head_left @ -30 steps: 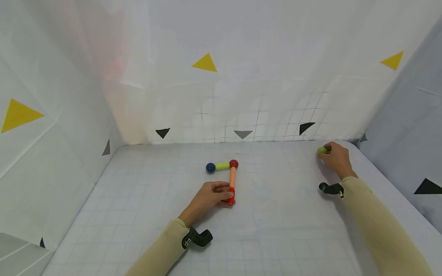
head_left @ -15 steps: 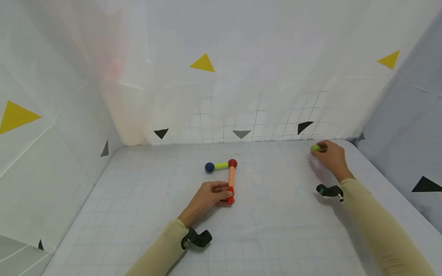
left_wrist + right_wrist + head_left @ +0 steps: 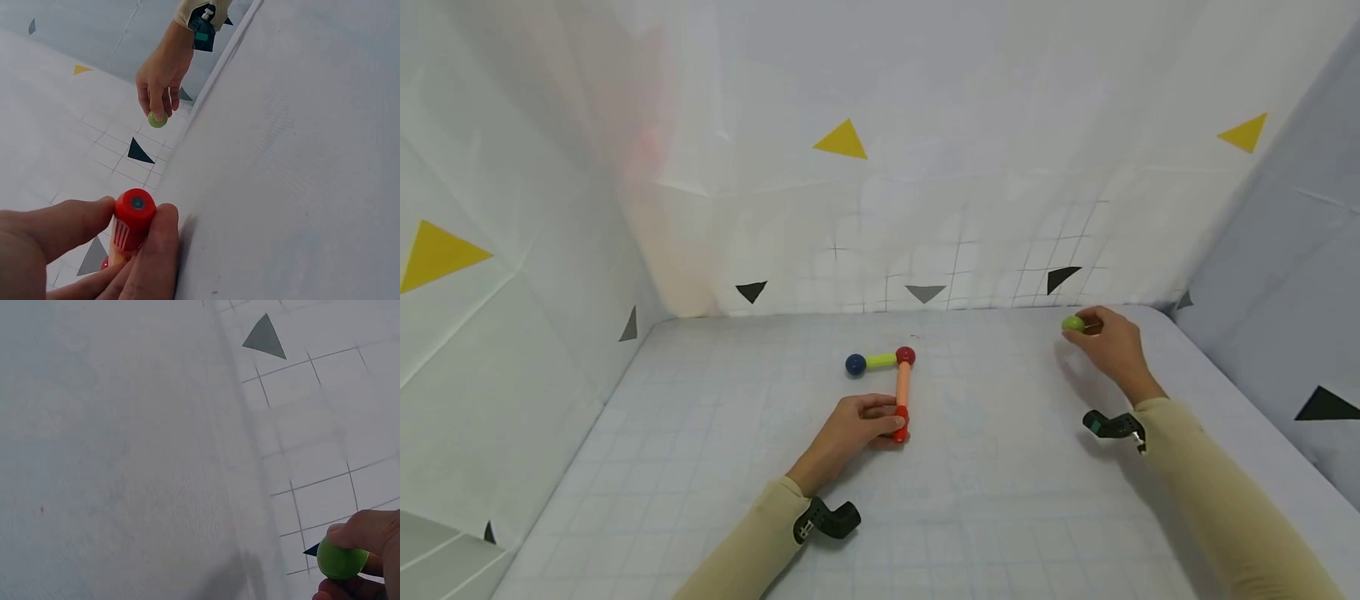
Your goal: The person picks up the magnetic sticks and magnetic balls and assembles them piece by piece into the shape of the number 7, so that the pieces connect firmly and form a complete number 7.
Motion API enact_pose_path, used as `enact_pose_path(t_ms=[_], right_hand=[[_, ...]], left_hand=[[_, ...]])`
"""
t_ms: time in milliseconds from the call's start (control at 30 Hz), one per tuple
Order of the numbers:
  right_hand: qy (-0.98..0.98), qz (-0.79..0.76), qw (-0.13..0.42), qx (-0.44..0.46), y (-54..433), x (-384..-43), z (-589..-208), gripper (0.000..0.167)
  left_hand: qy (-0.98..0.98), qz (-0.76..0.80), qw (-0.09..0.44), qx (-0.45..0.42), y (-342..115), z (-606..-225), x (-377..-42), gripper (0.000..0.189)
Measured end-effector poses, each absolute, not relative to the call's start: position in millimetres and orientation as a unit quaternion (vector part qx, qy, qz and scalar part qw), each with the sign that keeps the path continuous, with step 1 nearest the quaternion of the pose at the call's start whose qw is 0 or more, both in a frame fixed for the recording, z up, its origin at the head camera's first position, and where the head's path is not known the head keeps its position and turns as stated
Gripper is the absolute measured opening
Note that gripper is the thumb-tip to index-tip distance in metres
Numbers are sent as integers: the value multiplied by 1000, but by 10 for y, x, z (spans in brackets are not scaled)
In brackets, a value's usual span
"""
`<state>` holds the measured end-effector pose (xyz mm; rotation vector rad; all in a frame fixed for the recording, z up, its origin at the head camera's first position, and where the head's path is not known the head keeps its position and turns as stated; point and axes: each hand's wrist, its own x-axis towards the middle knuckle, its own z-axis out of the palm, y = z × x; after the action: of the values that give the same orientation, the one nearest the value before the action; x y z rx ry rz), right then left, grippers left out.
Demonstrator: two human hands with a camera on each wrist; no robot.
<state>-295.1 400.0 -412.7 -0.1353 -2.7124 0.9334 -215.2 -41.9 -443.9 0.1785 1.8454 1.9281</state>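
Observation:
My left hand pinches a red magnetic rod between thumb and fingers. In the left wrist view that red rod shows a dark metallic disc in its end. It lines up with an orange rod, which meets a red ball. From this ball a yellow-green rod runs left to a dark blue ball. At the far right of the table, my right hand holds a green ball between thumb and fingertips; the right wrist view shows the green ball close up.
The white table bears a faint grid. Behind it rises a white sheet with yellow, black and grey triangles. Similar sheets stand at the left and right sides. Each wrist carries a black camera mount.
My right hand has moved left a little with the green ball. The left hand and the joined rods and balls stay in place, apart from a slight shift of the head view.

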Motion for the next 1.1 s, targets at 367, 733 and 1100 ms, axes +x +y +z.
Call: enact_pose_path(t_ms=[367,733,1100], right_hand=[[-935,329,129,-36,3792,-2832,-4094,49],[-931,335,147,-15,3613,-2696,-4073,45],[-920,360,150,21,3404,-2556,-4085,45]], left_hand=[[666,706,232,66,-415,-4444,-2149,53],[662,709,232,73,-409,-4435,-2127,53],[673,700,228,68,-411,-4462,-2147,50]])
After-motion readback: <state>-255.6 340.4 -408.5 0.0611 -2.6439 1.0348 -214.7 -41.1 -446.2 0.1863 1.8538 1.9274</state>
